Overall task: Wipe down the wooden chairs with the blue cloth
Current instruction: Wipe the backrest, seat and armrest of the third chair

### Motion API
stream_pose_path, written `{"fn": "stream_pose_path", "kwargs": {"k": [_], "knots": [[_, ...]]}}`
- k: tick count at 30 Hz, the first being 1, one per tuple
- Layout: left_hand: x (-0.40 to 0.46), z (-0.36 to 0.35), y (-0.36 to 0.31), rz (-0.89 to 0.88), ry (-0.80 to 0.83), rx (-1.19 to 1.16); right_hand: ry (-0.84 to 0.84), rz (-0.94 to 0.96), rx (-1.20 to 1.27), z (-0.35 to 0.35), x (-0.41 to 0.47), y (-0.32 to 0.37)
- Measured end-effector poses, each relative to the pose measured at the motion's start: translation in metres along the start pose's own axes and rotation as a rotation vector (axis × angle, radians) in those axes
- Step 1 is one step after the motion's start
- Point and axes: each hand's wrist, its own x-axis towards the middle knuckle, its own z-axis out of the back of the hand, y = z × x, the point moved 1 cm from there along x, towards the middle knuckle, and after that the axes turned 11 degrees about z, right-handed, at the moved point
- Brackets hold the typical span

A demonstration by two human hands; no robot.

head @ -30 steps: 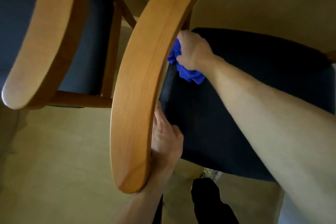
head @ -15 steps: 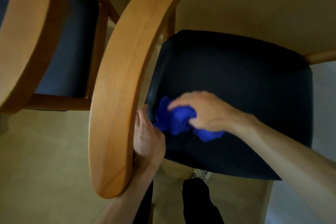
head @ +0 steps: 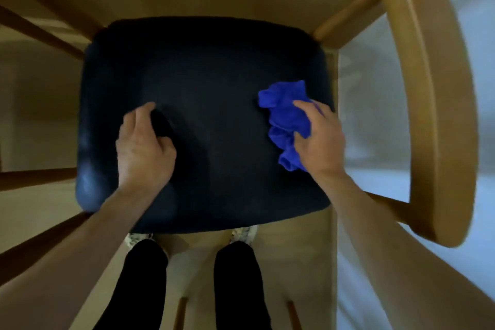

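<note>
The fingers of the right hand [head: 320, 139] are curled over the blue cloth [head: 288, 120], bunching it against the dark seat [head: 209, 83] of the wooden chair [head: 434, 104]; the crumpled cloth spills out past the knuckles toward ten o'clock and again near the wrist. It sits at about three o'clock on the seat pad, close to the right edge. The left hand [head: 143, 147] rests on the seat at roughly eight o'clock, holding nothing, its fingers bent with the tips pressing into the pad (the picture is a bit blurred here, so how hard they press I cannot tell). Both bare forearms run back toward six o'clock. Outward from the hands, the chair's curved armrest sweeps round from one o'clock to four. Below the seat's front edge, two dark trouser legs [head: 238, 286] and the toes of patterned shoes [head: 242, 234] stand on the pale floor [head: 297, 254].
</note>
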Motion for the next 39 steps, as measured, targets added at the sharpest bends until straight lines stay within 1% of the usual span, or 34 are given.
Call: {"fn": "stream_pose_path", "kwargs": {"k": [2, 4, 5, 6, 7, 9, 10, 13, 15, 17, 19, 23, 25, 28, 30, 31, 32, 34, 36, 37, 39], "knots": [[0.004, -0.01, -0.019, -0.134, 0.017, 0.063, -0.049, -0.178, -0.016, 0.01, -0.029, -0.025], [0.01, -0.012, -0.033, -0.231, 0.027, 0.11, -0.149, -0.397, 0.05, 0.006, -0.055, -0.028], [0.014, -0.011, -0.036, -0.249, 0.022, 0.126, -0.209, -0.506, 0.111, 0.0, -0.065, -0.021], [0.019, -0.007, -0.036, -0.253, 0.009, 0.138, -0.262, -0.576, 0.168, -0.007, -0.073, -0.008], [0.022, -0.003, -0.035, -0.247, -0.007, 0.147, -0.298, -0.596, 0.201, -0.015, -0.08, 0.009], [0.026, 0.007, -0.029, -0.232, -0.032, 0.156, -0.288, -0.523, 0.205, -0.034, -0.09, 0.059], [0.026, 0.013, -0.023, -0.216, -0.039, 0.159, -0.227, -0.426, 0.206, -0.044, -0.093, 0.089], [0.017, 0.032, 0.001, -0.156, -0.052, 0.167, 0.064, -0.012, 0.246, -0.073, -0.101, 0.17], [0.003, 0.042, 0.022, -0.113, -0.066, 0.178, 0.192, 0.193, 0.262, -0.08, -0.101, 0.187], [-0.015, 0.043, 0.038, -0.079, -0.065, 0.165, 0.225, 0.288, 0.253, -0.076, -0.095, 0.174], [-0.036, 0.037, 0.052, -0.069, -0.035, 0.163, 0.179, 0.285, 0.2, -0.063, -0.092, 0.142], [-0.073, 0.016, 0.068, -0.116, 0.053, 0.136, 0.026, -0.044, 0.089, -0.023, -0.108, 0.054], [-0.087, 0.012, 0.074, -0.129, 0.093, 0.104, -0.054, -0.141, 0.049, -0.01, -0.124, 0.029], [-0.111, 0.019, 0.085, -0.204, 0.103, 0.095, -0.19, -0.35, 0.105, -0.017, -0.136, 0.034], [-0.121, 0.031, 0.1, -0.176, 0.07, 0.109, -0.274, -0.467, 0.167, -0.034, -0.135, 0.065], [-0.123, 0.038, 0.108, -0.12, 0.051, 0.111, -0.274, -0.461, 0.167, -0.044, -0.134, 0.087], [-0.123, 0.045, 0.116, -0.058, 0.033, 0.103, -0.242, -0.394, 0.167, -0.053, -0.134, 0.111], [-0.12, 0.059, 0.128, 0.011, 0.02, 0.087, -0.074, -0.129, 0.158, -0.075, -0.133, 0.168], [-0.118, 0.068, 0.134, -0.006, 0.05, 0.092, 0.155, 0.108, 0.157, -0.099, -0.133, 0.227], [-0.117, 0.07, 0.136, -0.025, 0.074, 0.088, 0.244, 0.163, 0.175, -0.111, -0.133, 0.252], [-0.117, 0.075, 0.136, -0.054, 0.108, 0.073, 0.322, 0.184, 0.239, -0.124, -0.132, 0.281]]}}
